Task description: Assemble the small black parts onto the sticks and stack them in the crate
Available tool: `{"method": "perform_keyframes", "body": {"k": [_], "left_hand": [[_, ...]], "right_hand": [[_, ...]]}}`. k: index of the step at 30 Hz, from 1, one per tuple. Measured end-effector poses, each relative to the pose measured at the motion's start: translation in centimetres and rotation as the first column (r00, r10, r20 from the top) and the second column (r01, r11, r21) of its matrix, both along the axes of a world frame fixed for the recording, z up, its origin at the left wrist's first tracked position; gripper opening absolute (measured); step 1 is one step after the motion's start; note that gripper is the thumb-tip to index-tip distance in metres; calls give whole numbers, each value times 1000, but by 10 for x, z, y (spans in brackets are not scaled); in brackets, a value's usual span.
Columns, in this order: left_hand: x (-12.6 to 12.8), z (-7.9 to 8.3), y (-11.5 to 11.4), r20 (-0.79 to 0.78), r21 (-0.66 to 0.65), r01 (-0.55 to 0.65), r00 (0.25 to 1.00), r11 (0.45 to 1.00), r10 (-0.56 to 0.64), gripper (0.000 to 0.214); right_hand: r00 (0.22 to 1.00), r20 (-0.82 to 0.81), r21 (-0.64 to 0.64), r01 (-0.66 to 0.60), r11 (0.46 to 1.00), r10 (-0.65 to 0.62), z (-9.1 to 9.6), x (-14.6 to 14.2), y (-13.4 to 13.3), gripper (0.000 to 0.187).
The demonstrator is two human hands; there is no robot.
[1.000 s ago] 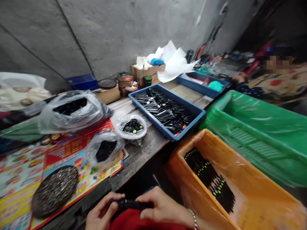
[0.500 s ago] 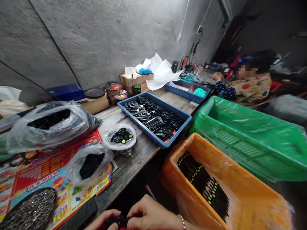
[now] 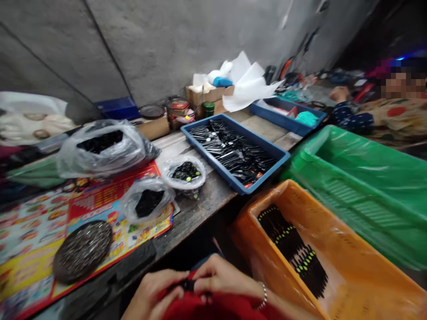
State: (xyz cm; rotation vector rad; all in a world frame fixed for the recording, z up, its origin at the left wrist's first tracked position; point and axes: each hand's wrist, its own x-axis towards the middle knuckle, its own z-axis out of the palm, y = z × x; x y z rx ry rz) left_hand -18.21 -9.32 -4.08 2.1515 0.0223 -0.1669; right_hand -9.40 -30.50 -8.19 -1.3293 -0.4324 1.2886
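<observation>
Close together at the bottom middle, my left hand (image 3: 158, 291) and my right hand (image 3: 222, 278) pinch a small black part (image 3: 189, 285) between them. Fingers cover most of it and the picture is blurred, so its kind does not show. A beaded bracelet (image 3: 263, 295) circles my right wrist. Left of my hands, on the table, lies a round dish (image 3: 63, 269) of small shiny metal pieces. Farther back stand a plastic bag of black pieces (image 3: 150, 202) and a bag of round black parts with yellow-green dots (image 3: 186, 171).
An orange crate (image 3: 360, 249) with rows of black, yellow-green-marked pieces stands at right, a green crate (image 3: 360, 186) behind it. A blue tray (image 3: 216, 166) of slim black parts sits on the table. A larger bag (image 3: 133, 151) is at left. Another person's sleeve (image 3: 353, 120) shows far right.
The view has swung left and down, so the scene sits farther right and more of both hands shows. The hands still hold the small black part together.
</observation>
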Motion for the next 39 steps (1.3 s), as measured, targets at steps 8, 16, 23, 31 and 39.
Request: {"method": "perform_keyframes", "body": {"k": [8,16,23,31,39], "left_hand": [[7,15,-10,-142,-180,55,987,982,-81,23],[-1,11,-22,-131,-229,-191,978,954,164,24],[-5,0,-28,-143,-234,-296,952,926,269,18],[-6,1,-35,-138,-277,-369,929,887,343,15],[-11,10,-9,-117,-144,117,984,983,-135,22]], "right_hand": [[993,74,-44,-88,995,91,7,-5,1,30],[762,640,-131,-11,991,93,13,-8,4,35],[711,695,-109,-37,993,103,14,-15,6,41],[821,568,-64,-25,998,57,5,-13,5,40],[976,87,-93,-194,977,202,8,-10,1,38]]}}
